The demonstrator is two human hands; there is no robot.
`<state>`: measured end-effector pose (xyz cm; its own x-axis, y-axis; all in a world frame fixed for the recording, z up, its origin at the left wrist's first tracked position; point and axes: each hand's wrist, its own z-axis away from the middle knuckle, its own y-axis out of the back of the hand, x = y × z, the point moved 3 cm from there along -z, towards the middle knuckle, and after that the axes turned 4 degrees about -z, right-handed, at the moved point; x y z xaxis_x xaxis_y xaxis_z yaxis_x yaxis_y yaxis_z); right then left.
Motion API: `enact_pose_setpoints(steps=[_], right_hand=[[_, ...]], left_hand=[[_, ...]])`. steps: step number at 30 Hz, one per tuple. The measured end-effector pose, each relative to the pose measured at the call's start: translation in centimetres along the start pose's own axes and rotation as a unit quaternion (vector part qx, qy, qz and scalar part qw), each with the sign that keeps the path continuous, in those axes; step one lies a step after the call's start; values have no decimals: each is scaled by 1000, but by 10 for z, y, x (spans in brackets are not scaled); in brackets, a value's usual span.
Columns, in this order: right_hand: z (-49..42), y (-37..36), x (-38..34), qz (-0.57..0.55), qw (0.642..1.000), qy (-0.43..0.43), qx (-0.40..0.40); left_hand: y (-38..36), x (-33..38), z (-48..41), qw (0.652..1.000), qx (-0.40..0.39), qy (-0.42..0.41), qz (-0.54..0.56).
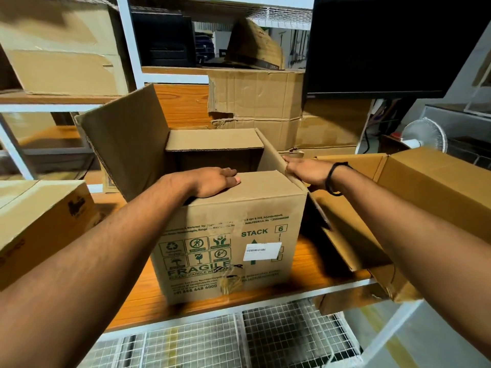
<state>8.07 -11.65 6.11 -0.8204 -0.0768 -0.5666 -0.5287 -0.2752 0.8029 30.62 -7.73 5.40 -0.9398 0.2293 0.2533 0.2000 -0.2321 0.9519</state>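
The cardboard box [228, 235] is stood upright on the wooden shelf [148, 296], at the middle of the view, with its printed face (green handling symbols, "FRAGILE" and "STACK") turned towards the camera. Its near flap [265, 187] is folded down flat over the opening. The far flap [212, 140], at 12 o'clock, is also folded inwards, and the left flap [125, 144], at 10 o'clock, is stood up and tilted outwards.

The left hand [215, 181] is laid palm down on the near flap, fingers straight and together, with nothing grasped. The right hand [305, 170] is placed at 2 o'clock on the box's right upper edge, and its fingers are curled over that edge; a black wristband [330, 179] is worn on that wrist.

At 3 o'clock, just beside the box, an open carton [438, 187] is seen. At 9 o'clock a closed carton [39, 221] is set on the same shelf. Behind, at 12 to 1 o'clock, stacked cartons [255, 102] are piled against the rack. A dark monitor [385, 43] is seen at 1 o'clock, and a white fan [425, 136] below it at 2 o'clock. Wire mesh [279, 333] is visible beneath the shelf at 6 o'clock.
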Motion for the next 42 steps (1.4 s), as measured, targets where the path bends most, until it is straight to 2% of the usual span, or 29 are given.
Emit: enact_pose_setpoints(steps=[3,5,8,11,13,15,18,21,26,32,35,39,40,42], right_hand=[[0,1,-30,255,966,27,43],[3,-8,-56,326,941,70,46],[7,-33,-96,338,924,175,28],[6,-62,-123,347,903,254,-6],[1,-74,-133,380,884,272,-4],[-3,-81,-138,387,882,270,-18],[-8,-87,-140,334,905,252,-75],[-10,-93,-141,314,910,254,-100],[-14,-97,-136,292,919,233,-128],[-14,-99,-133,245,930,225,-154],[-13,-97,-133,240,934,210,-161],[-14,-95,-131,231,944,184,-145],[-15,-95,-132,225,945,191,-138],[-18,-93,-136,219,945,215,-111]], left_hand=[[2,-3,-2,1000,19,10,5],[6,-5,-4,998,54,27,-32],[16,-16,-2,979,107,71,-161],[22,-36,9,955,109,117,-248],[28,-53,20,938,133,165,-273],[34,-68,30,919,172,213,-283],[37,-91,38,920,165,281,-219],[32,-106,38,933,155,306,-111],[26,-112,41,947,162,265,83],[20,-114,49,906,203,226,294],[20,-112,51,897,203,214,330],[19,-113,50,902,185,201,333],[20,-113,51,908,185,197,320],[28,-116,49,942,194,191,196]])
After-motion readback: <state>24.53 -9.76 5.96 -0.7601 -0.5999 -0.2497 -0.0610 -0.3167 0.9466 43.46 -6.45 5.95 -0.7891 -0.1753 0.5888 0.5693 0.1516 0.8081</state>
